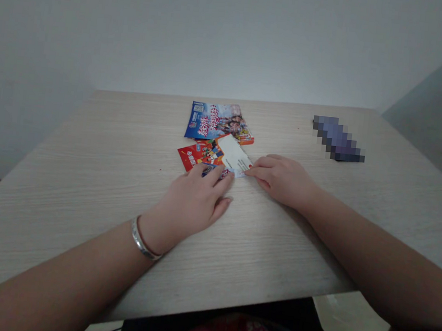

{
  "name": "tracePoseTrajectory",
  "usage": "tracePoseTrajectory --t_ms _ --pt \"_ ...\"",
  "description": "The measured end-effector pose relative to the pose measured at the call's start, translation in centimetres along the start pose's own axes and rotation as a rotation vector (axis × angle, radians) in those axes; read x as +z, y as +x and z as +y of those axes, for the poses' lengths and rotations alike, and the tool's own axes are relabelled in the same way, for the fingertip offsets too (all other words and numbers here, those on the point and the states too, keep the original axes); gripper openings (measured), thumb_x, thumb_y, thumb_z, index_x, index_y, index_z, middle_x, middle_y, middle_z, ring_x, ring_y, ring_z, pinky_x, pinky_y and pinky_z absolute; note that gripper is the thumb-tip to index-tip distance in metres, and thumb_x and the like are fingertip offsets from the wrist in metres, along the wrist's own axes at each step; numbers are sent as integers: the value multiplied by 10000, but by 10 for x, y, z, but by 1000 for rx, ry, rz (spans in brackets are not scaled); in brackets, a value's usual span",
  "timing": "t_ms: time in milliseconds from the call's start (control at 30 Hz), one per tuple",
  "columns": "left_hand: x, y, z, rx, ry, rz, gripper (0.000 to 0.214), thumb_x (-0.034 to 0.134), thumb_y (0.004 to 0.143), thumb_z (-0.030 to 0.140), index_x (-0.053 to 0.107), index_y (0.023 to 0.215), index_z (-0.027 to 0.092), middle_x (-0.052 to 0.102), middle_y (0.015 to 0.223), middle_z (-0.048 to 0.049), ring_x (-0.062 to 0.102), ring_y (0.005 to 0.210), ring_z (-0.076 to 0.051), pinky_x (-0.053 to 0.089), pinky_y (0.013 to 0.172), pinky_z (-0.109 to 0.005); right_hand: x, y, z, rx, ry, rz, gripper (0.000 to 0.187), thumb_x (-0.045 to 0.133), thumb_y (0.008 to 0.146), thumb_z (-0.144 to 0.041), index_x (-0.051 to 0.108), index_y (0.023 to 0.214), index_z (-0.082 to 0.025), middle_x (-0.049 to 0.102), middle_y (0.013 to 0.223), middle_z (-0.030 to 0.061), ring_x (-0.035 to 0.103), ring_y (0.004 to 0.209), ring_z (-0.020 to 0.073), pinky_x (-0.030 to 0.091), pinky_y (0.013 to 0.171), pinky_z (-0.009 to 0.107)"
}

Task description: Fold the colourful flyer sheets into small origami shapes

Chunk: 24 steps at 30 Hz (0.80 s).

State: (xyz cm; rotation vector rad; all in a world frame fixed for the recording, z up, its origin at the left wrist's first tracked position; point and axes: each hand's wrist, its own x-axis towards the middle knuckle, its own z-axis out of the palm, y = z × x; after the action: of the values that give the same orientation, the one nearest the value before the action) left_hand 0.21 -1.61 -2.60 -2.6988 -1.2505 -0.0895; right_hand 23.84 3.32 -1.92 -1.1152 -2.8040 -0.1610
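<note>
A red leaflet point(190, 157) with cartoon figures lies in the middle of the table. A white printed panel point(230, 150) overlaps it on the right; I cannot tell whether the two are joined. My left hand point(196, 197) rests on their near edge with its fingers outstretched, and a blue printed strip shows in part under the fingertips. At the panel's right corner, the thumb and fingers of my right hand point(279, 177) come together in a pinch on the paper. Just behind lies a blue leaflet point(218, 120) with a QR code and printed people, over an orange-edged piece.
A dark, pixelated flat object point(338, 139) lies at the back right of the pale wooden table point(108, 143). The table's far edge meets a plain wall point(234, 40). The near edge runs just above my lap, and a thin cable shows below it at the left.
</note>
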Motion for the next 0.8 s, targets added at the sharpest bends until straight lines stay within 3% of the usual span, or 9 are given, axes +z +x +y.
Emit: tracePoseTrajectory --t_ms 800 --pt "0 1 0 -3 13 -1 455 422 1009 391 554 1356 129 590 1323 -159 552 1159 -374 547 891 -487 -6 -1 -5 80 -10 -63 309 521 990 -204 762 1170 -275 757 1154 44 693 992 232 491 746 326"
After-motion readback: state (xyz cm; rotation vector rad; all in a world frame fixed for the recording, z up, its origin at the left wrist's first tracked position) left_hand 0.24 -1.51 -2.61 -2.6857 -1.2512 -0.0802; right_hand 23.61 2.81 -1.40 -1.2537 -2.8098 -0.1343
